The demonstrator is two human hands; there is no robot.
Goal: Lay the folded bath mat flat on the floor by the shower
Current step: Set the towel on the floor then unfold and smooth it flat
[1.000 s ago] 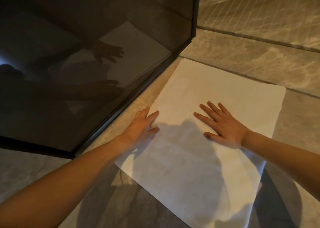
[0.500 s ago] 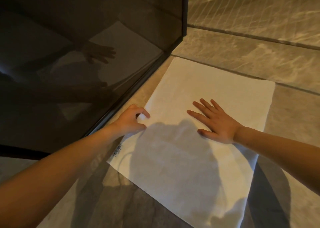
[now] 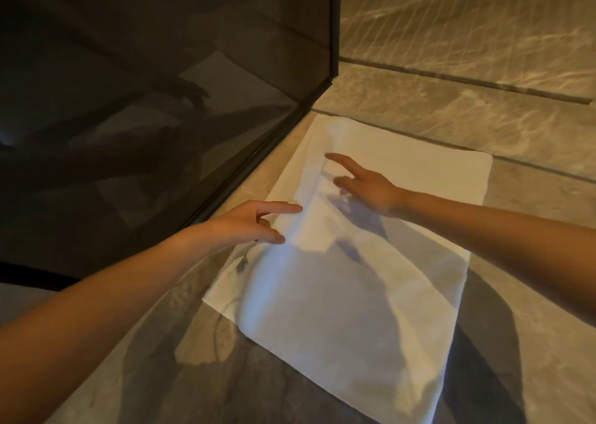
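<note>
Down in the centre-right of the frame the white bath mat point(image 3: 371, 294) lies on the tiled floor point(image 3: 532, 343), its left side just beside the dark glass shower panel point(image 3: 145, 117) filling the upper left. The mat's top layer rises in a ridge along its left edge. The left hand point(image 3: 251, 227) meets that ridge with forefinger and thumb stretched out; whether they pinch it I cannot tell. The right hand point(image 3: 371, 188), blurred, hangs above the mat, fingers straight, holding nothing
</note>
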